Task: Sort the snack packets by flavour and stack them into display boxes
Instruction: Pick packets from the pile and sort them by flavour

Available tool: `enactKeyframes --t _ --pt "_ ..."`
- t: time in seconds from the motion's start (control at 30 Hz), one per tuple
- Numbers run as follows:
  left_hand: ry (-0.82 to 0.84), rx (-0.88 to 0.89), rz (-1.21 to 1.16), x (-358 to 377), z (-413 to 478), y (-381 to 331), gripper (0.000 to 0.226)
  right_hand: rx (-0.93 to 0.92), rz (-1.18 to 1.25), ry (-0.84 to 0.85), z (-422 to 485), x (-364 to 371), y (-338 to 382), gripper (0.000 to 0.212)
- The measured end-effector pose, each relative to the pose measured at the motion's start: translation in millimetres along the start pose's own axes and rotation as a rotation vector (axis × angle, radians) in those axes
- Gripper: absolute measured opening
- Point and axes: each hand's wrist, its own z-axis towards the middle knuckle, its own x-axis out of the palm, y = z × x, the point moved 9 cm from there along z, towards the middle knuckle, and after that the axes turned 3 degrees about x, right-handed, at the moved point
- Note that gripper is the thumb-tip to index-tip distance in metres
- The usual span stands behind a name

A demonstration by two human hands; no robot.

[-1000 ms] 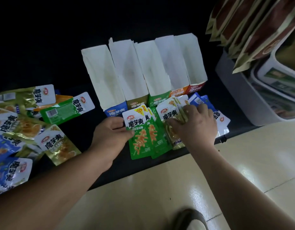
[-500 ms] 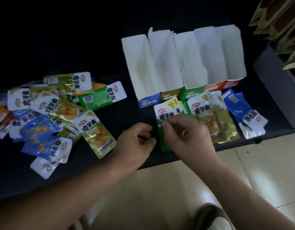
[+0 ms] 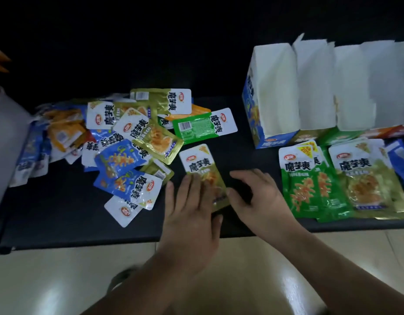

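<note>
Across the middle of the view runs a dark surface [image 3: 60, 219], its front edge meeting a pale tiled floor [image 3: 60, 280]. At the back right stands a row of display boxes [image 3: 276, 92], side by side and touching, with tall white insides and low coloured fronts; the leftmost is blue, then olive, green and orange.

On the left lies a loose heap of packets [image 3: 128, 142], blue, olive, orange and green mixed and overlapping at all angles. One green packet [image 3: 203, 128] lies barcode side up at the heap's right edge.

In front of the boxes sit the sorted piles: a green stack [image 3: 310, 192], an olive stack [image 3: 366, 183] just beside it, and blue packets [image 3: 400, 164] cut off by the right edge.

Between the heap and the sorted piles both hands reach in. The left hand [image 3: 192, 214] lies flat, its fingers straight and resting on the lower half of a single olive packet [image 3: 201, 164] that lies face up on the surface. The right hand [image 3: 264, 201] hovers just beside it, fingers spread and loosely bent, holding nothing. Its thumb is at the packet's right edge, and whether it touches I cannot tell.
</note>
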Motion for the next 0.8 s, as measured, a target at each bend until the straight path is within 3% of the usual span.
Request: enactKeyframes --t 0.17,0.23,0.3,0.4,0.47,0.63,0.73,0.8 --pt "0.007 0.189 -0.29 -16.7 19.8 -2.7 0.05 0.222 -0.176 0.078 27.1 14.9 -8.4 0.068" --pt "-0.117 0.233 -0.184 -44.5 46.0 15.3 0.043 0.262 -0.158 0.098 32.0 14.6 -9.8 0.065" --pt "-0.15 0.142 0.026 -65.1 79.6 41.5 0.039 0.289 -0.168 0.14 33.6 15.1 -13.3 0.065" --pt "0.068 -0.168 0.314 -61.4 111.0 82.9 0.073 0.321 -0.152 0.166 37.0 13.4 -18.1 0.062" --pt "0.15 -0.284 0.336 -46.5 105.1 96.2 0.081 0.313 -0.102 0.157 37.8 12.3 -17.1 0.055" --pt "-0.063 0.084 -0.061 -26.5 61.7 62.0 0.05 0.257 -0.035 0.146 36.1 10.9 -20.6 0.038" --pt "-0.07 0.216 -0.243 -22.8 35.4 42.8 0.057 0.257 0.023 0.13 37.1 6.1 -23.4 0.038" --pt "-0.132 0.185 -0.264 -27.2 27.5 45.0 0.062 0.268 0.04 0.12 35.7 5.2 -23.6 0.045"
